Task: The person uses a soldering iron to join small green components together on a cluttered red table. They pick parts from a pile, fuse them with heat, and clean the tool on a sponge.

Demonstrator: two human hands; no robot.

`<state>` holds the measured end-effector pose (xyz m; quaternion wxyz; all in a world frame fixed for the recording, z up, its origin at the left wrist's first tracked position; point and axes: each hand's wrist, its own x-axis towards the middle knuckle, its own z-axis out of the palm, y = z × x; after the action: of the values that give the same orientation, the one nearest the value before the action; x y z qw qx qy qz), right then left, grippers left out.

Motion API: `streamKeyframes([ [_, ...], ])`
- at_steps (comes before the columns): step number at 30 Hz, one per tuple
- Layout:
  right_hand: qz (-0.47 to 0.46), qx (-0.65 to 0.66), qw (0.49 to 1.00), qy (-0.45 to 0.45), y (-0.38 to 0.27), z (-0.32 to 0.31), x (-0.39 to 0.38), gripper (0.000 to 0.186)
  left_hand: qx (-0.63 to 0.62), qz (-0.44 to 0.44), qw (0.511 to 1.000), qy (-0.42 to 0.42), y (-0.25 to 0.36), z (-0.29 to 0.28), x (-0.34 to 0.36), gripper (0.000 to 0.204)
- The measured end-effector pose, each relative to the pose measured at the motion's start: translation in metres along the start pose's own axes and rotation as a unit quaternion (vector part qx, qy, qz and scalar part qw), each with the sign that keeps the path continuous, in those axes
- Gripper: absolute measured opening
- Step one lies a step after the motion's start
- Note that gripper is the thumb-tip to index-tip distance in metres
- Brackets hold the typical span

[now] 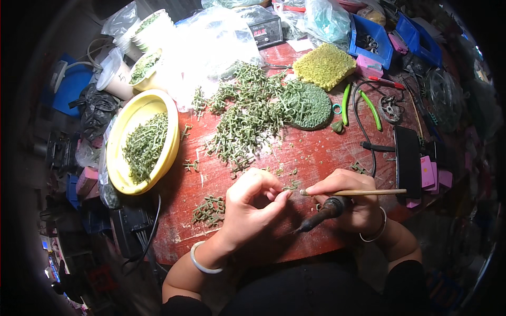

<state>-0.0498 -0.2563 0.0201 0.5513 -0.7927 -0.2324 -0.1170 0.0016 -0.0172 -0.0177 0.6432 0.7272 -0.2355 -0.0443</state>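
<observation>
My left hand (253,203) is closed, thumb and forefinger pinched at a small green branched piece (291,185). Facing it from the right, my right hand (350,197) is closed round a thin wooden stick (377,193), whose pale tip sits just right of the piece. The same hand also holds a dark pen-shaped tool (328,209), its narrow tip slanting down to the left. Beside my left wrist lies a small cluster of like green pieces (209,210). A large heap of them (245,116) spreads beyond my hands on the red table (192,176).
A yellow basin (172,152) holding more pieces stands left. Behind the heap are a round green pad (316,108) and a yellow sponge (324,67). Green-handled pliers (345,104), a black cable (360,118) and a dark panel (407,163) lie right. Blue bins (390,52) stand behind.
</observation>
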Motion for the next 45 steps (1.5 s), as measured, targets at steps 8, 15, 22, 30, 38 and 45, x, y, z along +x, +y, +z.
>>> streamKeyframes([
  [8, -0.006, -0.002, 1.000, 0.005, 0.001, -0.001, 0.000, 0.032, 0.001, -0.010, 1.000, 0.006, 0.006, 0.001, 0.001, 0.013],
  [15, 0.013, 0.016, 1.000, 0.011, -0.001, 0.001, 0.000, 0.030, -0.020, 0.002, 1.000, -0.005, 0.001, 0.000, 0.000, 0.012],
  [22, -0.005, -0.005, 0.998, 0.057, -0.001, 0.004, 0.001, 0.024, -0.082, -0.029, 0.996, -0.028, -0.001, -0.003, -0.001, 0.013],
  [30, 0.013, -0.030, 0.997, 0.072, -0.002, 0.005, 0.001, 0.014, -0.122, -0.088, 0.988, -0.040, 0.008, -0.002, -0.002, 0.012],
  [38, 0.011, -0.007, 0.999, 0.050, -0.001, 0.002, 0.000, 0.023, -0.113, -0.099, 0.987, -0.053, 0.010, -0.003, -0.001, 0.013],
  [45, 0.009, 0.000, 0.998, 0.054, -0.001, 0.002, 0.000, 0.026, -0.114, -0.071, 0.990, -0.049, 0.011, -0.005, -0.001, 0.014],
])
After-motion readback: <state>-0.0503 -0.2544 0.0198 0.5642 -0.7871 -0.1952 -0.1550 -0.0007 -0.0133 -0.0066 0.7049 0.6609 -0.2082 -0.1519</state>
